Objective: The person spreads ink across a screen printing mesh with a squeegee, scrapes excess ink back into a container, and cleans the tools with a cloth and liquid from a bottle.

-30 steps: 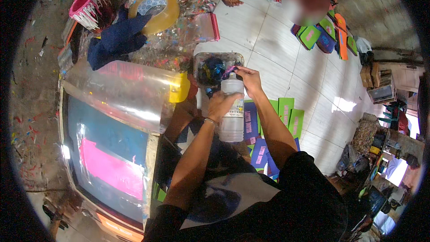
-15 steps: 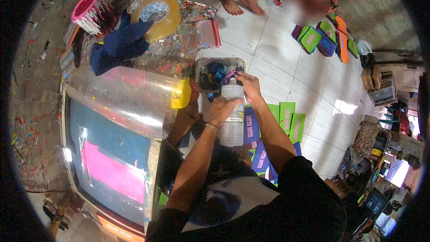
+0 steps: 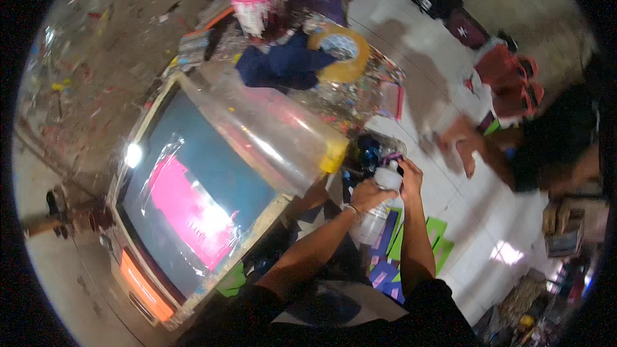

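My left hand is wrapped around a translucent white plastic bottle, which stands tilted in front of me with a pale label on its side. At the bottle's top, my right hand pinches a small crumpled purple rag, held against or just beside the mouth. Motion blur hides whether they touch. Just beyond the bottle sits a paint-stained tray with dark blue stuff in it, partly covered by the rag and hand. Green pieces and purple printed pieces lie on the floor beside my right forearm.
At left stands a screen-printing frame with a pink patch and a curled clear sheet. Behind it are a pink-rimmed bucket, a navy cloth and a tape roll. Another person's legs are at right.
The view has swung, so the frame, bucket and tray sit farther right. My hands keep hold of the bottle and rag. The other person appears lower and farther right.
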`<state>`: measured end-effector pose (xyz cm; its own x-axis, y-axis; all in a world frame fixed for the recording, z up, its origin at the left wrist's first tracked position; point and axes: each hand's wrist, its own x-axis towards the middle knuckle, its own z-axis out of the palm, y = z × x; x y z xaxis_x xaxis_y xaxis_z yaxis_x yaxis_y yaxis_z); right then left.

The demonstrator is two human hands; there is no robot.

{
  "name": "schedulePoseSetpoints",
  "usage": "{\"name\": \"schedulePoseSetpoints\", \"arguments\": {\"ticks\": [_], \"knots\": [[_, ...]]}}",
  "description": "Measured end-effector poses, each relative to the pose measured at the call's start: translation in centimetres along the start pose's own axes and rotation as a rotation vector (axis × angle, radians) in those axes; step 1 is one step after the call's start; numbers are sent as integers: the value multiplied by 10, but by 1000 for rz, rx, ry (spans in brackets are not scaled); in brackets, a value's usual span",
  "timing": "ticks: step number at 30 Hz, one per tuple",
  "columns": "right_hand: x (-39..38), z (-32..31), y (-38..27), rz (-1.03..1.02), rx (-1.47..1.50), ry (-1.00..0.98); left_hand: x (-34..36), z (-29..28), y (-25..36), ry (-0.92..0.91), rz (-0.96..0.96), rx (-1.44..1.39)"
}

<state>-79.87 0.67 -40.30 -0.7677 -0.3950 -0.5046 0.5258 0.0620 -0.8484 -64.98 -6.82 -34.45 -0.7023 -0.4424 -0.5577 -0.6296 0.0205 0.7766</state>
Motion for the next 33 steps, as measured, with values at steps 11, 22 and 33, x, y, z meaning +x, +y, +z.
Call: {"name": "schedulePoseSetpoints", "arguments": {"ticks": [11, 22, 33], "knots": [[7, 8, -3, 21, 64, -59, 16, 8, -15, 7, 86, -82], [1, 1, 8, 23, 40, -29, 15, 10, -14, 45, 109, 115], [7, 2, 18, 45, 70, 12, 24, 11, -19, 2, 139, 218]]}}
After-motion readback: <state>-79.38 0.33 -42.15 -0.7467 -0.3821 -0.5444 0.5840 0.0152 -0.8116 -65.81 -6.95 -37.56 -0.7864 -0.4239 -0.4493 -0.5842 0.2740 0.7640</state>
